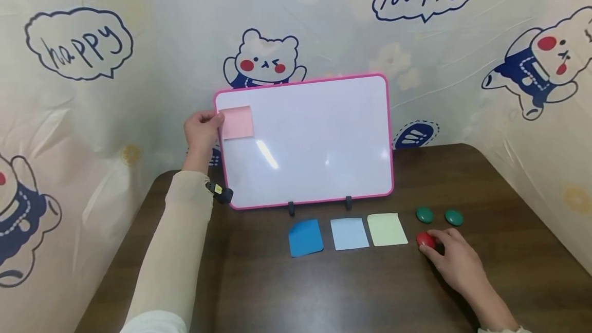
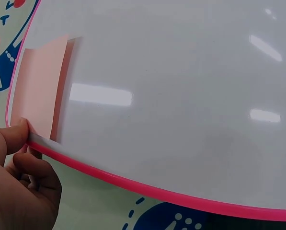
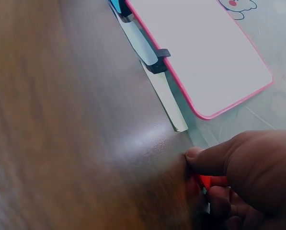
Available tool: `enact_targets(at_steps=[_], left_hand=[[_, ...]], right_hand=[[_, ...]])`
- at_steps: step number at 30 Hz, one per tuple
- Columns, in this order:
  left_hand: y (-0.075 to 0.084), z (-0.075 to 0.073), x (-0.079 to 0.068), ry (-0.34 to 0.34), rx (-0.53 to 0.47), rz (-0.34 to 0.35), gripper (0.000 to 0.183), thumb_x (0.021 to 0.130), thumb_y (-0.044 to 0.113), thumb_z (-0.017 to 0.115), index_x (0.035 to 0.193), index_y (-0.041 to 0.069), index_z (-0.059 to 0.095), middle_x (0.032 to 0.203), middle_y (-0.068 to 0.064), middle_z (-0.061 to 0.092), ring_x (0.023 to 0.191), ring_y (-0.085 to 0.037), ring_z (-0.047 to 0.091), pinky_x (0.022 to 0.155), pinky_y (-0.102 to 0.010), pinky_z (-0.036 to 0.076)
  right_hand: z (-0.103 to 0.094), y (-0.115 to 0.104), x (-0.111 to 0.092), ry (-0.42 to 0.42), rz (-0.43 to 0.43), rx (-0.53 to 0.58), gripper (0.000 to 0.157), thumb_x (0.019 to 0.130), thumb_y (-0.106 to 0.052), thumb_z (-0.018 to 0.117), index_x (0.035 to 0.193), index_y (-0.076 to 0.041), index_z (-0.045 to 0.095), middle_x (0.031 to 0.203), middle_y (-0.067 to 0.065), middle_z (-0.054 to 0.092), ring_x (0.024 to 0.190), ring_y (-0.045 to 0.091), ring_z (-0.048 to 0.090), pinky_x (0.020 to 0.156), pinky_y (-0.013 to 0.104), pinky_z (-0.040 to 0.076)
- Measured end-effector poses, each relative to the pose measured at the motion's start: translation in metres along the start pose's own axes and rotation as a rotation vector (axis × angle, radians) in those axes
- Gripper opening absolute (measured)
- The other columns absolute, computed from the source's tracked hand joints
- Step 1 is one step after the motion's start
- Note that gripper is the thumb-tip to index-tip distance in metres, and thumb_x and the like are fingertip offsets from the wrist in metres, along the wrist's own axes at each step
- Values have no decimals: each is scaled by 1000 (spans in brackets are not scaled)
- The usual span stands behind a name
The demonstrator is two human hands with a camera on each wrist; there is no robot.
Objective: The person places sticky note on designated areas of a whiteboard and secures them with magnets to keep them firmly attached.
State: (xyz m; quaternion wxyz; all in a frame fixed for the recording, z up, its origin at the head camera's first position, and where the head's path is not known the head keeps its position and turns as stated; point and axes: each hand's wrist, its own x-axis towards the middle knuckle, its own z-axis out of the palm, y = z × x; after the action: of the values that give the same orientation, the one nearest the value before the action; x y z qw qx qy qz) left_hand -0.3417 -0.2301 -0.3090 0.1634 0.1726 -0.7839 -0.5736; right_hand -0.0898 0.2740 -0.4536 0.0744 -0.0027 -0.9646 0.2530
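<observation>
A whiteboard [image 1: 314, 158] with a pink frame stands upright on the table. My left hand [image 1: 202, 130] pinches its left edge, the thumb pressing a pink sticky note [image 1: 238, 123] against the board's left side. In the left wrist view the free side of the pink note [image 2: 42, 86] lifts off the surface. My right hand [image 1: 455, 261] grips a round red magnet [image 1: 425, 240] at the table top, thumb and fingers on either side of it. Two green magnets [image 1: 424, 215] lie just behind that hand. In the right wrist view the red magnet [image 3: 203, 181] is mostly hidden by the fingers.
In front of the board lie a blue note [image 1: 306, 238], a light blue note [image 1: 349, 234] and a pale green note [image 1: 387, 229]. Two black feet [image 1: 291, 208] hold the board's lower edge. Behind the brown table [image 1: 277, 292] hangs a patterned curtain [image 1: 176, 40].
</observation>
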Motion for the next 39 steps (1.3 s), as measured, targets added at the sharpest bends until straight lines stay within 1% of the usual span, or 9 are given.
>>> enact_targets(at_steps=[6,11,18,21,25,27,31,34,39], left_hand=[[0,0,-2,8,26,25,48,85,48,62,121,17,59,118,-3,55,102,-18,53,88,-26,47],[0,-2,-2,9,21,25,48,84,49,63,120,17,59,116,-3,56,100,-17,54,86,-25,48],[2,-5,0,-23,-38,14,44,84,44,65,117,14,60,105,-5,57,83,-16,59,75,-24,51],[2,-6,1,-40,-61,14,44,84,41,66,117,13,60,102,-6,57,79,-15,61,72,-23,52],[1,-8,1,-46,-72,13,44,84,41,66,117,12,60,101,-6,57,80,-15,61,71,-23,52],[2,-8,1,-46,-71,16,44,85,40,66,117,12,60,101,-7,57,81,-16,62,72,-23,52],[3,-8,-2,-52,-64,30,43,85,40,65,117,11,59,102,-7,56,83,-17,61,73,-23,52],[4,-8,-4,-64,-61,39,43,86,40,65,117,11,59,101,-7,55,83,-17,60,74,-23,52],[3,-9,-2,-80,-54,50,41,87,39,64,117,11,60,101,-8,55,84,-19,59,75,-23,52]], right_hand=[[2,0,-2,2,10,13,44,82,-30,74,111,2,63,100,12,56,86,29,56,72,50,45],[1,-1,-2,-1,15,13,45,83,-32,73,111,2,63,99,11,56,84,27,56,71,48,44],[0,-3,-2,-5,15,7,45,83,-32,73,111,2,63,99,10,55,83,26,55,70,47,45],[-1,-3,-2,-6,13,6,45,84,-33,72,111,1,63,100,10,55,83,26,55,69,46,45],[-2,-4,-1,-14,10,8,47,85,-36,70,111,2,63,100,11,55,82,26,55,68,45,45],[-2,-4,-1,-16,10,7,46,84,-35,71,111,2,63,99,11,55,82,26,55,68,45,45],[-1,-4,0,-15,14,0,44,84,-34,71,110,1,63,99,10,55,82,25,55,68,45,45],[0,-4,0,-18,18,3,46,83,-36,71,110,0,64,99,10,55,82,25,54,68,45,45],[0,-4,-1,-22,18,7,47,83,-38,70,109,0,64,98,9,56,82,25,54,69,45,44]])
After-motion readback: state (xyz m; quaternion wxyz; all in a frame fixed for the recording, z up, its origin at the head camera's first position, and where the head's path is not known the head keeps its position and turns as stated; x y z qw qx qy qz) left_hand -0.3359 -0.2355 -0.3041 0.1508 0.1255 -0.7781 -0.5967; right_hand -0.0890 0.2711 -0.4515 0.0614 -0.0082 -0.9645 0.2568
